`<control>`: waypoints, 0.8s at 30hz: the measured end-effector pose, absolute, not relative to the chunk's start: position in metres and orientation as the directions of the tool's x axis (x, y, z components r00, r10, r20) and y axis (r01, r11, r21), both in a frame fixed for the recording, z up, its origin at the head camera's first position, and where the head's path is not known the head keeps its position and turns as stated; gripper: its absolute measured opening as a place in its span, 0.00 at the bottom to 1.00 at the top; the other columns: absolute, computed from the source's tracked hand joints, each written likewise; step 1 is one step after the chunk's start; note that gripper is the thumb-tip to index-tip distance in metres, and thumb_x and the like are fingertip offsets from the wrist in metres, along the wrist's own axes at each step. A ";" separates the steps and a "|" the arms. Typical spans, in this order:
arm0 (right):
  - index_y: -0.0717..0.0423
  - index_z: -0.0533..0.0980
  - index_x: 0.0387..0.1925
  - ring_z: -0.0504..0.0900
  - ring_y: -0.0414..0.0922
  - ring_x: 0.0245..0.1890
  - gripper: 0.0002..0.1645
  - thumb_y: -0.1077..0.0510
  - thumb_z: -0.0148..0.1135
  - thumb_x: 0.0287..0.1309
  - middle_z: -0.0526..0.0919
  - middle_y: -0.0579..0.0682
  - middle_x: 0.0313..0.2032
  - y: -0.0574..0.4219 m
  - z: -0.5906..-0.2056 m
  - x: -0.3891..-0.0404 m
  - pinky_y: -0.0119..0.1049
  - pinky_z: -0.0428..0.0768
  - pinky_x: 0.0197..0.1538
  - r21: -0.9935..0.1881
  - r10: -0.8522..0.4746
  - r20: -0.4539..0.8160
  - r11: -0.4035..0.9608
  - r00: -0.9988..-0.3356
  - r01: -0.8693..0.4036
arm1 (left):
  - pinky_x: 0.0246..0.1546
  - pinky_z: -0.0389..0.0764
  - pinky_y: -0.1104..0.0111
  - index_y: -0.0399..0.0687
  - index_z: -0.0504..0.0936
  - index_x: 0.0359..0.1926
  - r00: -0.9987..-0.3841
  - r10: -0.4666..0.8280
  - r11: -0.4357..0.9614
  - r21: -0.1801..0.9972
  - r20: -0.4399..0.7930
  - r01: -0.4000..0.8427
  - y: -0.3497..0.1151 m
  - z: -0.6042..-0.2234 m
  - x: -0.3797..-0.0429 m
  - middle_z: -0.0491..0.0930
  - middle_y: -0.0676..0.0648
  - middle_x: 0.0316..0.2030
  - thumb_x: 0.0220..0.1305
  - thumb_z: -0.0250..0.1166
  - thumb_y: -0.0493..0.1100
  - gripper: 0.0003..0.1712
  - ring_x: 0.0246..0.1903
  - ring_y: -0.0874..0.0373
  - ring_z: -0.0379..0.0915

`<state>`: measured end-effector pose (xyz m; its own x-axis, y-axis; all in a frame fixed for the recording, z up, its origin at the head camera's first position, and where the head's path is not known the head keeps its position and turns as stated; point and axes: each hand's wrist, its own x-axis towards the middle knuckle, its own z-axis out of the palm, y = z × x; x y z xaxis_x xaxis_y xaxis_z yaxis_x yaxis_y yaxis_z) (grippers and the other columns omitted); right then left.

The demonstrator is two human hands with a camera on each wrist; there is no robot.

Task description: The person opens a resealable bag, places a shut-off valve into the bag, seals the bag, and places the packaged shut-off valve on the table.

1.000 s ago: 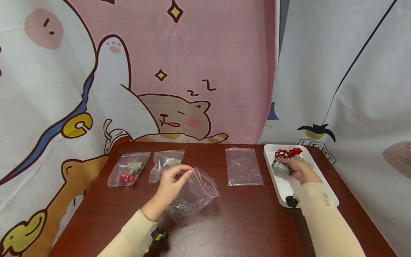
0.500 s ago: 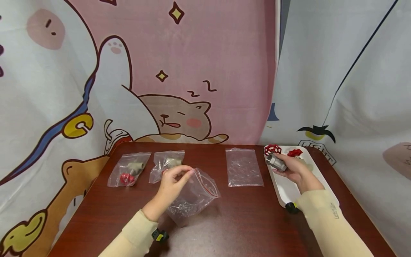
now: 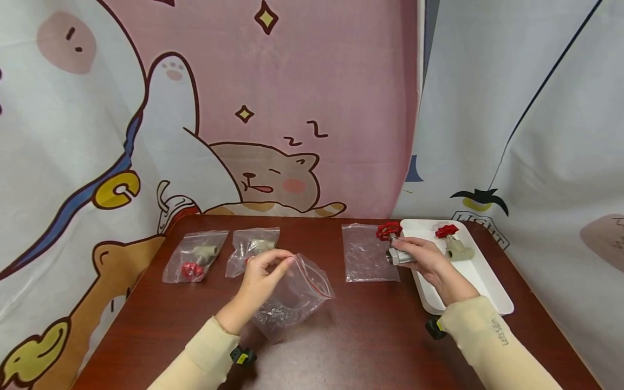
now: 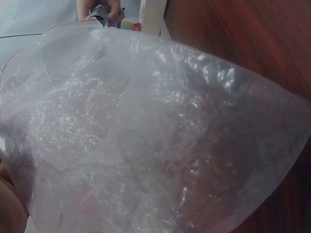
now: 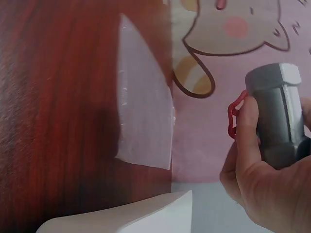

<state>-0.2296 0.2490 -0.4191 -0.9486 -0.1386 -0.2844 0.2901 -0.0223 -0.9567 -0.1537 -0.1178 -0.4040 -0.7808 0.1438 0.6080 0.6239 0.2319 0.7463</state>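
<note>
My left hand (image 3: 263, 284) pinches the rim of a clear zip bag (image 3: 297, 303) with a red seal line. The bag's mouth gapes toward the right, and its clear film fills most of the left wrist view. In my right hand (image 3: 431, 265) is a grey metal valve (image 3: 401, 257) with a red handwheel (image 3: 389, 231). It is held in the air over the tray's left edge, beside a flat zip bag (image 3: 368, 257). In the right wrist view, thumb and fingers wrap the grey valve body (image 5: 277, 116), and the wheel is partly hidden behind the fingers.
A white tray (image 3: 480, 290) at the right holds a beige valve (image 3: 458, 250) with a red wheel. Two zip bags, a left one (image 3: 209, 265) and a second one (image 3: 239, 254), each containing a valve, lie at the back left of the brown table (image 3: 370, 336).
My right hand has lifted the grey valve out of the white tray and carried it left, toward the flat bag. My left hand and its bag have stayed in place.
</note>
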 end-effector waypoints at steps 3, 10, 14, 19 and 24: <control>0.62 0.72 0.52 0.80 0.33 0.28 0.24 0.56 0.66 0.56 0.78 0.39 0.32 0.243 -0.422 -0.225 0.29 0.81 0.34 -0.971 -0.070 -0.230 0.092 -0.971 0.223 | 0.22 0.77 0.73 0.32 0.81 0.35 -0.780 0.148 0.231 0.746 0.607 0.625 -0.117 -0.399 -0.151 0.81 0.38 0.23 0.57 0.63 0.26 0.04 0.22 0.50 0.78; 0.69 0.65 0.56 0.77 0.33 0.30 0.34 0.55 0.67 0.54 0.72 0.54 0.44 0.230 -0.421 -0.219 0.26 0.79 0.34 -0.963 0.025 -0.212 0.162 -0.977 0.213 | 0.23 0.78 0.74 0.33 0.81 0.34 -0.796 0.149 0.241 0.759 0.587 0.605 -0.116 -0.399 -0.152 0.81 0.38 0.23 0.57 0.63 0.27 0.03 0.22 0.49 0.79; 0.69 0.56 0.61 0.74 0.31 0.33 0.39 0.56 0.64 0.57 0.66 0.56 0.50 0.221 -0.418 -0.215 0.24 0.78 0.36 -0.957 0.066 -0.273 0.079 -0.960 0.278 | 0.23 0.78 0.75 0.33 0.81 0.34 -0.796 0.147 0.243 0.759 0.587 0.604 -0.115 -0.400 -0.152 0.81 0.38 0.23 0.58 0.63 0.28 0.03 0.22 0.49 0.79; 0.67 0.60 0.57 0.77 0.32 0.32 0.32 0.60 0.63 0.57 0.70 0.49 0.43 0.215 -0.419 -0.207 0.25 0.78 0.36 -0.957 0.039 -0.290 -0.027 -0.956 0.289 | 0.23 0.78 0.74 0.33 0.81 0.34 -0.793 0.148 0.228 0.760 0.591 0.609 -0.114 -0.400 -0.152 0.81 0.38 0.23 0.58 0.63 0.27 0.03 0.23 0.48 0.79; 0.68 0.59 0.59 0.78 0.34 0.34 0.30 0.63 0.59 0.58 0.73 0.45 0.39 0.212 -0.424 -0.197 0.26 0.78 0.38 -0.943 -0.082 -0.318 -0.080 -0.945 0.324 | 0.24 0.78 0.74 0.33 0.81 0.35 -0.808 0.149 0.217 0.779 0.570 0.589 -0.113 -0.399 -0.152 0.81 0.37 0.23 0.59 0.63 0.29 0.03 0.23 0.47 0.79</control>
<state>-0.1972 0.2118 -0.4244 -0.9447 -0.0819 -0.3176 0.3239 -0.0804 -0.9427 -0.1519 -0.1133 -0.3993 -0.8083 0.1491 0.5695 0.5887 0.2166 0.7788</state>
